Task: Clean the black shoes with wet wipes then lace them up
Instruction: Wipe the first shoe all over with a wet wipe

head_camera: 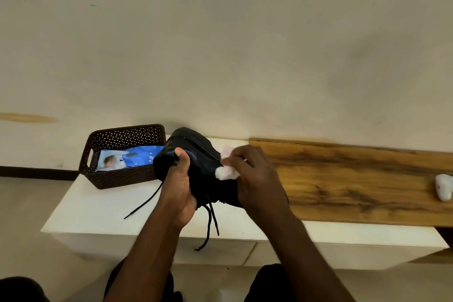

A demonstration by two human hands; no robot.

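Note:
A black shoe is held up over the white table, sole side towards the basket. My left hand grips its left edge, thumb curled over the rim. My right hand pinches a crumpled white wet wipe and presses it against the shoe's right side. Loose black laces hang down from the shoe, and one lace end trails left over the table. The other shoe is not in view.
A dark brown perforated basket stands at the table's back left, holding a blue and white wipes pack. A wooden board lies to the right with a crumpled white wipe on it. A wall rises behind.

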